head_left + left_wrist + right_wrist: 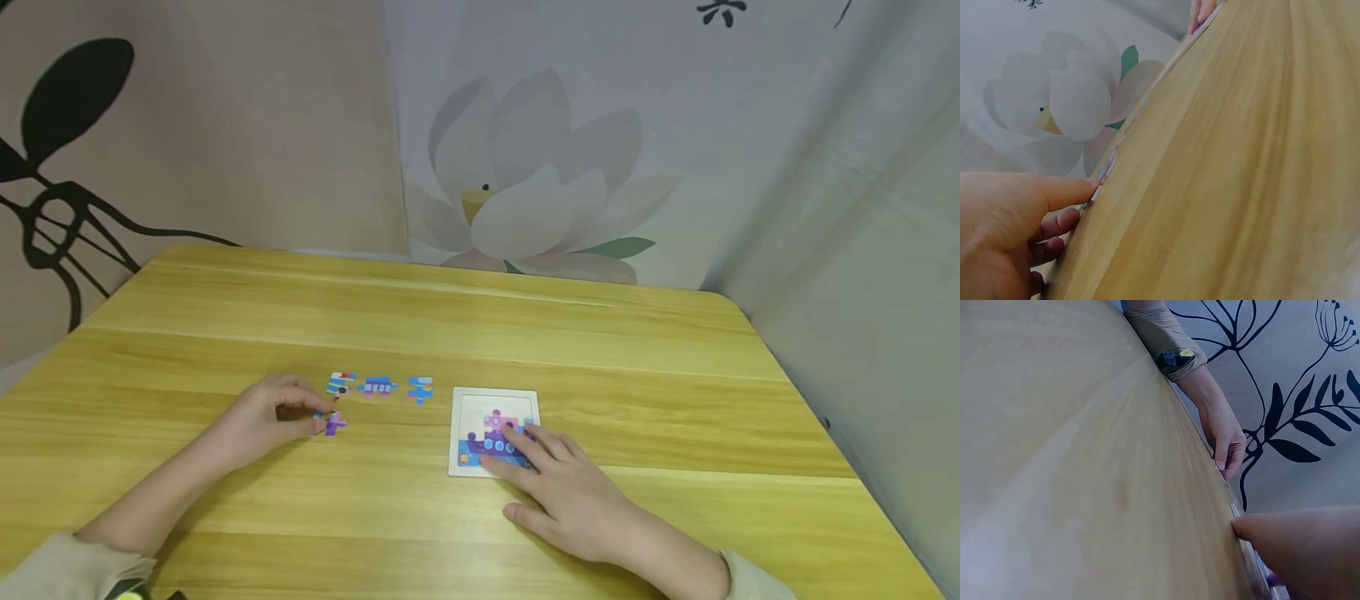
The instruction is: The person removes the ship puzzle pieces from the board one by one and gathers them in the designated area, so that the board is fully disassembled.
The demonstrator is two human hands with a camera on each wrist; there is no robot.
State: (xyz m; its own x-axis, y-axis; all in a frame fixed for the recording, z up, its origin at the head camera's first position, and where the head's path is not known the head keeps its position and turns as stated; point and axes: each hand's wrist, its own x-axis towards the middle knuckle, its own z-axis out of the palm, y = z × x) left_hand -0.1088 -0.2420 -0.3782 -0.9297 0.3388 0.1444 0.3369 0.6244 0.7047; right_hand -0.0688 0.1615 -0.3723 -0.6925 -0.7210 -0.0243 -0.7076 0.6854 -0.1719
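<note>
My left hand (258,421), at the left of the table, pinches a purple and blue jigsaw piece (334,424) between thumb and fingertips, close to the wood. Its fingers hide part of that piece. Just beyond lie three loose jigsaw pieces: a striped one (340,383), a blue one with pale windows (378,387) and a blue and white one (421,389). My right hand (573,496) rests with spread fingers over the lower right of a white-framed puzzle board (454,433), its fingertips on the pink and purple boat picture (491,445). The fingers cover some of the picture.
The wooden table (637,375) has rounded far corners. Behind it hangs a pale curtain (547,50) printed with a large flower, and another pale curtain (862,225) runs along the right side. A dark device (1175,359) is worn on the left wrist.
</note>
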